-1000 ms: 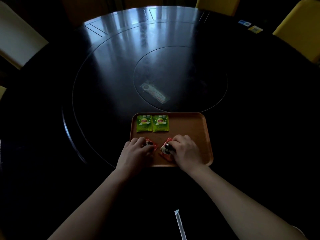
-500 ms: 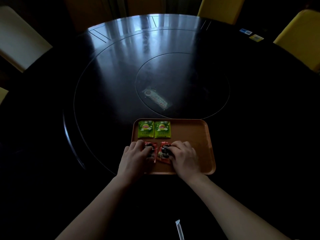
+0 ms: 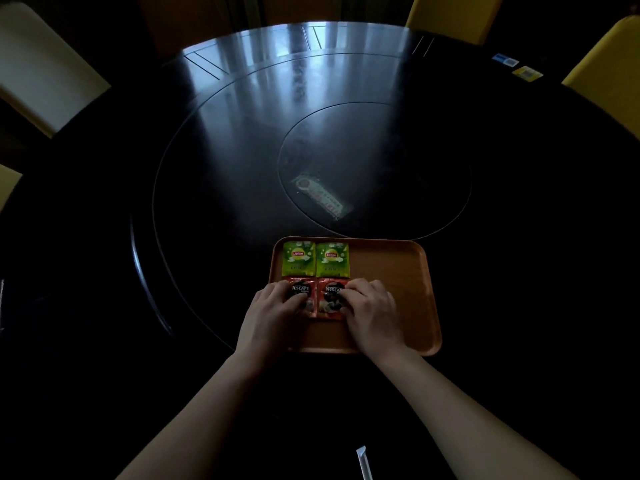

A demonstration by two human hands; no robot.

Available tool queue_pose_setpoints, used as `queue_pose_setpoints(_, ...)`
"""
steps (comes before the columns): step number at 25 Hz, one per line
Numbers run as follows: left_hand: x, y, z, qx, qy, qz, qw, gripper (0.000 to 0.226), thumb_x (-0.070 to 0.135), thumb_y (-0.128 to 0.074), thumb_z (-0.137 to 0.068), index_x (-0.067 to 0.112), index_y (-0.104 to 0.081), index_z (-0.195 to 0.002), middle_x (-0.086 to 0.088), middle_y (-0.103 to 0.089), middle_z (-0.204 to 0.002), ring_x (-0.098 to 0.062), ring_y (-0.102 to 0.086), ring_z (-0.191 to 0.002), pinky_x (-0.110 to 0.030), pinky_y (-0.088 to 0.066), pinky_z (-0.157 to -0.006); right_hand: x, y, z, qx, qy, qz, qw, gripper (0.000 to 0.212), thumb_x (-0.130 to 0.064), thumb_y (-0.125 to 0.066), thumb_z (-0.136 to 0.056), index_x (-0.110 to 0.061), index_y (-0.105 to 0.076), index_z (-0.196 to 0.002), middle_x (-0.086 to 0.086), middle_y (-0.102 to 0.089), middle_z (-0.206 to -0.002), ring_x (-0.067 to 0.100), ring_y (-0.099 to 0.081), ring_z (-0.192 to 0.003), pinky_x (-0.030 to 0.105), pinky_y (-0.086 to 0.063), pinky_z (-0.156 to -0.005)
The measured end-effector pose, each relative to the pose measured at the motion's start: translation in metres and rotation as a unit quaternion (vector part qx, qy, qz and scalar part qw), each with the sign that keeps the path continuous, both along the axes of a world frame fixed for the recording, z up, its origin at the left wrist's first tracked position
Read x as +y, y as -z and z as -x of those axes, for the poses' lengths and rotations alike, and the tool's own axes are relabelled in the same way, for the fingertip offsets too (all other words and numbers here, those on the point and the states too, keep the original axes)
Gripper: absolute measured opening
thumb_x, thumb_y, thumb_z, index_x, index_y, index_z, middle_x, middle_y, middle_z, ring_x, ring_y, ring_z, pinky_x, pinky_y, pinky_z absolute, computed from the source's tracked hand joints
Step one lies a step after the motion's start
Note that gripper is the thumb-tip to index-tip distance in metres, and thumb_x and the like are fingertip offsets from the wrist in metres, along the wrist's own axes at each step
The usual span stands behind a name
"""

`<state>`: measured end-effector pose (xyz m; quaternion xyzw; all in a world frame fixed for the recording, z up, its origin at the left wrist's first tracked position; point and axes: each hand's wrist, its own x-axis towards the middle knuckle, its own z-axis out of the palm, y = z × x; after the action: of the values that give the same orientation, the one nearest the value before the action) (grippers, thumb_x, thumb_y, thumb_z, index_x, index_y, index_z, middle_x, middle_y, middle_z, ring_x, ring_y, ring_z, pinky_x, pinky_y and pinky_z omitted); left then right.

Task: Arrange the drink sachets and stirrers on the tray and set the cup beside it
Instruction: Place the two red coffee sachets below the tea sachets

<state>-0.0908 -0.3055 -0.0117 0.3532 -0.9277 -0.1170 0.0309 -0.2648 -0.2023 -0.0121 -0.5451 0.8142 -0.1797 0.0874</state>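
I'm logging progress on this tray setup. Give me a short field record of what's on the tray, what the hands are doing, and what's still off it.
tray: orange-brown rectangular tray on dark round table
back row: two green Lipton sachets, side by side
front row: two red Nescafe sachets, side by side
left hand: fingers pressing left red sachet
right hand: fingers pressing right red sachet
off tray: white wrapped stirrer at near table edge
cup: not in view

The scene is very dim. Daylight from the far side streaks pale glare across the glossy dark bench (image 3: 263,98), whose near part sinks into near-black. The orange tray (image 3: 398,271) is the brightest-coloured area. Wide-angle distortion bows the edges; the yellow chairs (image 3: 609,81) look soft.
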Motion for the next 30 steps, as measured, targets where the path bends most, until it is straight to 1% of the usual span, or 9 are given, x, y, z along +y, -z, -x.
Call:
queue_pose_setpoints(3,0.001,0.005,-0.004,0.013,-0.004,0.017,1.000,0.044,0.038,-0.071,-0.079,0.018,-0.065,-0.117,-0.017,-0.062,-0.119,-0.038,-0.060,-0.106,-0.048,-0.051,-0.086,0.005,0.002,0.001,-0.011,0.006,0.011,1.000,0.024,-0.021,-0.071,-0.081,-0.018,-0.070,-0.104,-0.002,-0.065,-0.109,0.025,-0.055,-0.096,0.042,-0.050,-0.077)
queue_pose_setpoints(6,-0.001,0.005,-0.003,0.015,-0.006,0.017,1.000,0.046,0.047,-0.049,-0.082,0.018,-0.068,-0.111,-0.018,-0.065,-0.117,-0.038,-0.061,-0.104,-0.048,-0.051,-0.085,0.004,0.000,0.001,-0.011,-0.004,-0.002,1.000,0.026,-0.023,-0.071,-0.081,-0.018,-0.069,-0.107,-0.001,-0.064,-0.113,0.026,-0.055,-0.100,0.043,-0.049,-0.080)
queue_pose_setpoints(10,-0.002,0.006,-0.001,-0.003,-0.014,0.010,1.000,0.048,0.049,-0.044,-0.084,0.019,-0.068,-0.112,-0.018,-0.064,-0.119,-0.038,-0.060,-0.107,-0.049,-0.050,-0.088,0.002,-0.003,0.000,-0.018,0.001,-0.015,1.000,0.027,-0.021,-0.070,-0.082,-0.018,-0.069,-0.110,-0.001,-0.064,-0.116,0.026,-0.054,-0.103,0.044,-0.048,-0.084)
queue_pose_setpoints(12,-0.002,0.007,-0.002,-0.007,-0.017,0.003,1.000,0.046,0.049,-0.045,-0.085,0.020,-0.067,-0.113,-0.017,-0.063,-0.120,-0.038,-0.059,-0.108,-0.048,-0.050,-0.088,0.002,-0.004,0.000,-0.022,0.003,-0.012,1.000,0.028,-0.021,-0.070,-0.082,-0.018,-0.069,-0.110,-0.001,-0.064,-0.116,0.026,-0.054,-0.103,0.044,-0.047,-0.084)
queue_pose_setpoints(15,-0.003,0.010,-0.004,-0.007,-0.013,-0.005,1.000,0.039,0.042,-0.064,-0.083,0.021,-0.065,-0.116,-0.018,-0.060,-0.124,-0.039,-0.057,-0.112,-0.049,-0.048,-0.091,0.003,-0.002,0.002,-0.031,0.002,-0.010,0.999,0.027,-0.022,-0.069,-0.083,-0.020,-0.067,-0.111,-0.003,-0.063,-0.117,0.024,-0.053,-0.104,0.043,-0.046,-0.084)
queue_pose_setpoints(18,-0.002,0.009,-0.006,0.006,-0.015,-0.007,1.000,0.038,0.036,-0.073,-0.080,0.020,-0.066,-0.113,-0.017,-0.061,-0.122,-0.038,-0.057,-0.110,-0.048,-0.049,-0.089,0.005,-0.002,0.003,-0.035,0.001,0.004,0.999,0.026,-0.023,-0.068,-0.084,-0.020,-0.066,-0.110,-0.003,-0.064,-0.114,0.023,-0.054,-0.102,0.043,-0.048,-0.082)
queue_pose_setpoints(22,0.014,-0.006,-0.014,0.052,-0.019,-0.009,0.998,0.030,0.032,-0.067,-0.084,0.022,-0.065,-0.112,-0.013,-0.061,-0.118,-0.034,-0.057,-0.105,-0.046,-0.051,-0.085,0.020,-0.009,0.003,-0.034,-0.010,0.025,0.999,0.019,-0.026,-0.068,-0.083,-0.022,-0.067,-0.102,-0.003,-0.064,-0.105,0.024,-0.055,-0.094,0.041,-0.050,-0.079)
queue_pose_setpoints(26,0.064,-0.025,-0.029,0.107,0.012,0.001,0.994,0.025,0.027,-0.062,-0.087,0.015,-0.068,-0.108,-0.011,-0.062,-0.110,-0.031,-0.057,-0.096,-0.043,-0.051,-0.081,0.063,-0.024,0.000,-0.046,-0.001,0.043,0.998,0.021,-0.024,-0.068,-0.083,-0.016,-0.069,-0.103,0.004,-0.066,-0.100,0.028,-0.059,-0.093,0.038,-0.051,-0.079)
queue_pose_setpoints(30,0.135,-0.027,-0.053,0.138,0.025,-0.031,0.990,0.024,0.016,-0.066,-0.086,0.013,-0.069,-0.109,-0.009,-0.063,-0.103,-0.029,-0.058,-0.089,-0.040,-0.051,-0.074,0.130,-0.038,-0.012,-0.100,0.025,0.034,0.994,0.019,-0.022,-0.068,-0.086,-0.015,-0.070,-0.104,0.000,-0.065,-0.092,0.019,-0.061,-0.087,0.031,-0.050,-0.075)
